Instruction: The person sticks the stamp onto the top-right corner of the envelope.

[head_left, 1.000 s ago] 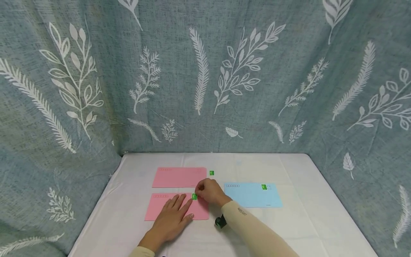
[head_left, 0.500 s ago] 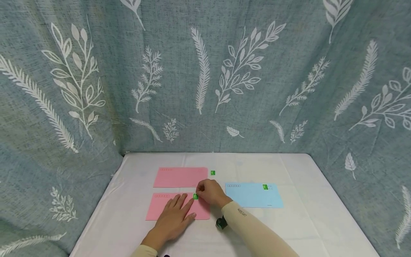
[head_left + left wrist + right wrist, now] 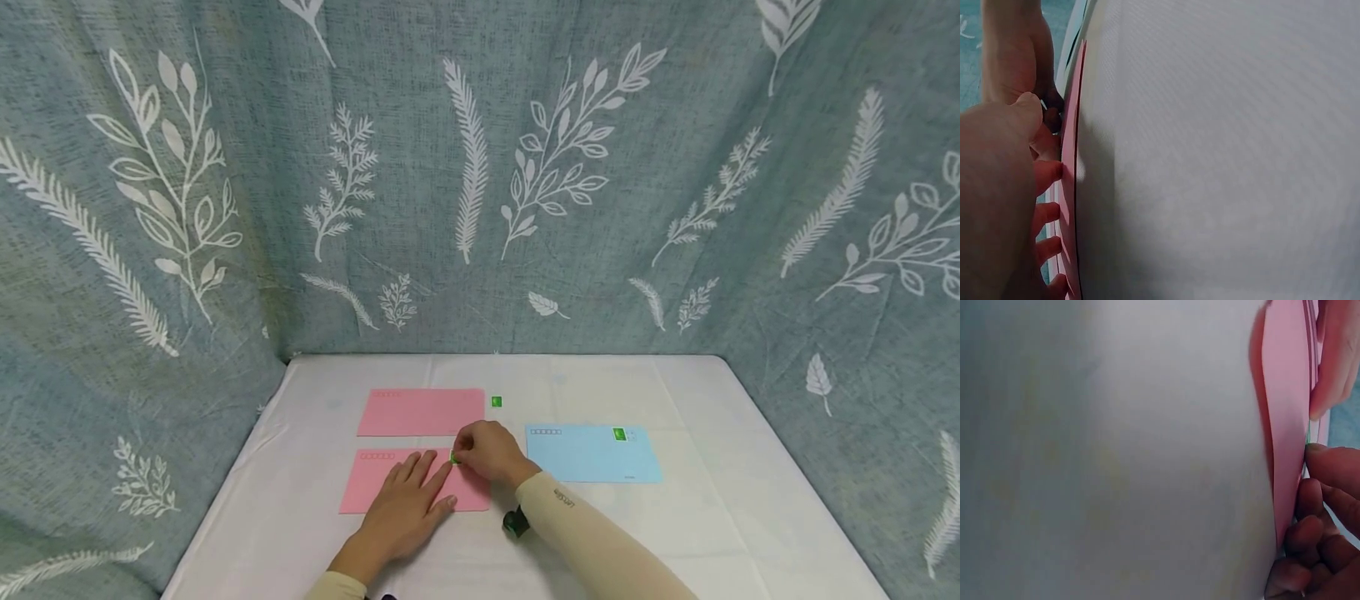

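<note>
A pink envelope (image 3: 471,493) lies flat at the front of the white table. My left hand (image 3: 401,512) rests on it with fingers spread, holding it down. At the envelope's upper right corner is a small green stamp (image 3: 453,457), partly covered by my right hand (image 3: 489,452). The right thumb and forefinger pinch the stamp's right edge; the other fingers are curled under. In the right wrist view a thin green edge of the stamp (image 3: 1309,432) shows just above the thumb. The left index fingertip lies close beside the stamp.
A second pink envelope (image 3: 423,413) lies behind, with a loose green stamp (image 3: 497,402) right of it. To the right lies a light blue envelope (image 3: 581,460) bearing a green stamp (image 3: 619,434). A small dark device (image 3: 515,523) sits under my right wrist. A patterned curtain (image 3: 480,208) surrounds the table.
My right fingertips have moved slightly left over the stamp and now cover more of it. The left hand stays in place on the envelope.
</note>
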`<state>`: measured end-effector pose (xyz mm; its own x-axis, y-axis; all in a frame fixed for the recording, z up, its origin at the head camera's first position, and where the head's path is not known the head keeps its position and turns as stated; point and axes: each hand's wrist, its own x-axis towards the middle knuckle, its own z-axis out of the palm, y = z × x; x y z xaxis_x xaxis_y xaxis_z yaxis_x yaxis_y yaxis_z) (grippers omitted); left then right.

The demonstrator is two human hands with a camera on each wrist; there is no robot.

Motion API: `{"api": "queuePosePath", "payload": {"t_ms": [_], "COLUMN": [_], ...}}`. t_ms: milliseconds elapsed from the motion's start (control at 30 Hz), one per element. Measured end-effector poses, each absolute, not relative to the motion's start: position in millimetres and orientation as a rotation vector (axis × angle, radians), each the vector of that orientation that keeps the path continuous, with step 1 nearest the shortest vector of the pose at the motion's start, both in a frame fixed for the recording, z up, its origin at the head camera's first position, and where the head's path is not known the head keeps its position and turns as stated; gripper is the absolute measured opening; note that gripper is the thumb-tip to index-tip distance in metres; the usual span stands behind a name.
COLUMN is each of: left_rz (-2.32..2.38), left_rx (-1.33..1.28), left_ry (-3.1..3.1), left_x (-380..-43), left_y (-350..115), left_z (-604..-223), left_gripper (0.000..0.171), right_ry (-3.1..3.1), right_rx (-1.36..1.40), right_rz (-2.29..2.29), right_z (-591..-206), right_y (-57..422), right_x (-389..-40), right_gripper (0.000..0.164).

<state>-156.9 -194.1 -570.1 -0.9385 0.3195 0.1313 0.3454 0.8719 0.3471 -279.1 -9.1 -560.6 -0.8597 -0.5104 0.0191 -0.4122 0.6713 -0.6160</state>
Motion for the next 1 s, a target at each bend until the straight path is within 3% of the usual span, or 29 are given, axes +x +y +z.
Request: {"api": "queuePosePath", "payload": {"t_ms": [1000], "left_rz": [-0.576], "left_rx": [-0.539], "left_ry": [-2.921], "left_x": [-162.8], "left_y": [-198.7], "left_z": [-585.8], "left_gripper": [0.063], "right_ry": [2.753], "right_rx": [-0.781], "right_rz": [-0.930], "right_z": [-560.9], "right_y": [-6.6], "right_x": [-285.7], "right_gripper": [0.021]}}
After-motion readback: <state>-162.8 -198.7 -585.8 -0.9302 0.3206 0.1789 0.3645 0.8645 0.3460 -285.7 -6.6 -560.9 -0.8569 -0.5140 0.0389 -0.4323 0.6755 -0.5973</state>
